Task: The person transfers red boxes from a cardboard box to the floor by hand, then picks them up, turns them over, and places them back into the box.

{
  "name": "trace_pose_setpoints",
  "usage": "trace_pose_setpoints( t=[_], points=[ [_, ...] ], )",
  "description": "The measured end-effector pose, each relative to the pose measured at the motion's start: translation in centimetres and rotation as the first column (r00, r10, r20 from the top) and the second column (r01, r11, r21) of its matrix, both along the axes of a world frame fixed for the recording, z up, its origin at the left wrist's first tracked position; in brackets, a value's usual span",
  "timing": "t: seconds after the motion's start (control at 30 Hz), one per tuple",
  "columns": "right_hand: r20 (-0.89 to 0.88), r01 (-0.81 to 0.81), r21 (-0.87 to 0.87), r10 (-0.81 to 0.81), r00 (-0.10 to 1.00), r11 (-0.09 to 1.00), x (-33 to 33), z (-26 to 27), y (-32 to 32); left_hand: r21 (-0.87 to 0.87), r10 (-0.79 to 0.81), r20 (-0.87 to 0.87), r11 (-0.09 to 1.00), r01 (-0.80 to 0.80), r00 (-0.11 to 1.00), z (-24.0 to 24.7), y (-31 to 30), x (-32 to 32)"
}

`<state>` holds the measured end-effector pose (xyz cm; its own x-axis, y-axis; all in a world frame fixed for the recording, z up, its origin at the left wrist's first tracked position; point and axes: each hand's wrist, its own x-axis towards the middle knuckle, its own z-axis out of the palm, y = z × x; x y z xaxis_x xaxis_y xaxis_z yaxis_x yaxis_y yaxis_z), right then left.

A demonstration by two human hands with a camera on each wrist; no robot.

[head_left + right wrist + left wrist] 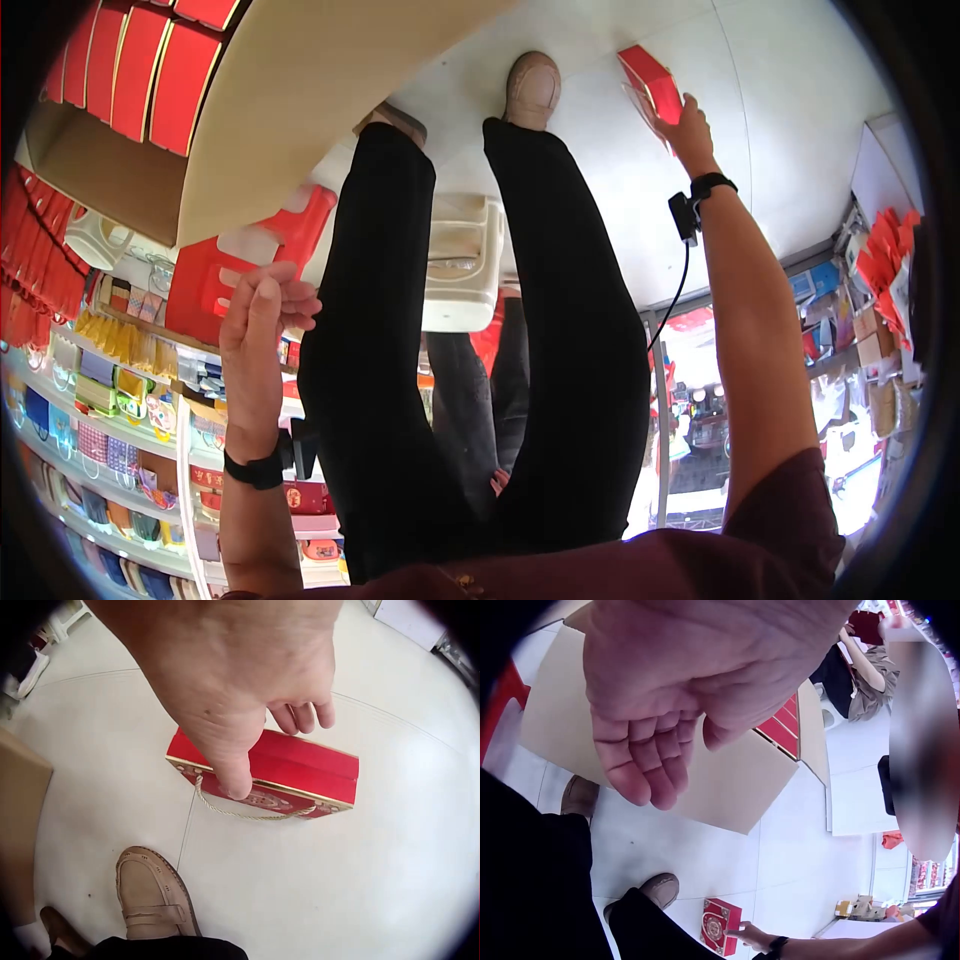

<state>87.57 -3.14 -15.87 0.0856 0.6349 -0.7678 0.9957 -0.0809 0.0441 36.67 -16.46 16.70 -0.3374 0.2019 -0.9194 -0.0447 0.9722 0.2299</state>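
My right hand (688, 138) grips a red gift bag (655, 82) over the pale floor. Gold trim, a printed emblem and a twisted rope handle (255, 817) show on the bag in the right wrist view. There, the thumb presses its front face near the top edge, while the other fingers reach behind, partly hidden. My left hand (262, 320) hangs in the air with loosely bent fingers and holds nothing. In the left wrist view it overlaps the flap of a cardboard carton (727, 802). Red bags or boxes (784, 727) stand in rows inside that carton.
A red plastic stool (320, 225) is beside my leg, and a cream plastic stool (465, 300) stands between my legs. Stocked shelves (110, 420) line the left. Another person (862, 675) is beyond the carton. My shoe (154, 892) is close to the bag.
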Motion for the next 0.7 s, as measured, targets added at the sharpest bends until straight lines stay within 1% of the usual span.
trace_pose_setpoints(
  t=[0.07, 0.1, 0.2, 0.33, 0.4, 0.47, 0.53, 0.6, 0.67, 0.7],
  points=[
    [-0.005, 0.030, -0.024, -0.030, 1.000, 0.999, -0.4, -1.0, -0.5, 0.001, -0.015, -0.003, 1.000, 0.015, 1.000, -0.7, 0.1, 0.5],
    [0.015, 0.017, 0.017, -0.017, 1.000, 1.000, -0.5, -1.3, -0.7, 0.004, -0.017, 0.003, 1.000, 0.017, 1.000, -0.9, 0.1, 0.6],
    [0.128, 0.056, 0.086, -0.066, 0.990, 0.995, -1.5, -2.3, -0.8, 0.020, 0.001, 0.019, 1.000, -0.001, 1.000, -1.7, 0.0, 0.7],
    [0.111, 0.048, 0.023, -0.050, 0.993, 0.999, -2.3, 0.6, 0.5, 0.021, 0.048, 0.077, 0.999, -0.050, 0.996, -1.7, 0.2, 0.4],
    [0.087, 0.088, 0.029, -0.090, 0.992, 0.996, -2.8, 3.2, 1.3, 0.037, 0.077, 0.117, 0.996, -0.082, 0.990, -1.1, 0.4, 0.1],
    [0.009, 0.118, 0.051, -0.119, 0.993, 0.992, -2.5, 6.4, 2.3, 0.056, 0.100, 0.153, 0.992, -0.109, 0.983, 0.3, 0.8, -0.1],
    [-0.150, 0.207, 0.050, -0.197, 0.969, 0.977, -4.5, 12.0, 4.2, 0.093, 0.104, 0.218, 0.988, -0.127, 0.970, 1.8, 0.9, -0.6],
    [-0.282, 0.232, 0.077, -0.202, 0.938, 0.970, -7.8, 18.8, 6.5, 0.168, 0.116, 0.264, 0.972, -0.165, 0.957, 3.4, 1.4, -0.7],
    [-0.400, 0.289, 0.013, -0.260, 0.879, 0.957, -13.1, 26.4, 9.2, 0.315, -0.010, 0.218, 0.947, -0.060, 0.976, 4.7, 1.6, -0.9],
    [-0.482, 0.327, -0.019, -0.295, 0.825, 0.945, -15.0, 29.1, 10.0, 0.382, 0.012, 0.200, 0.920, -0.090, 0.980, 4.8, 1.2, -0.5]
  ],
)
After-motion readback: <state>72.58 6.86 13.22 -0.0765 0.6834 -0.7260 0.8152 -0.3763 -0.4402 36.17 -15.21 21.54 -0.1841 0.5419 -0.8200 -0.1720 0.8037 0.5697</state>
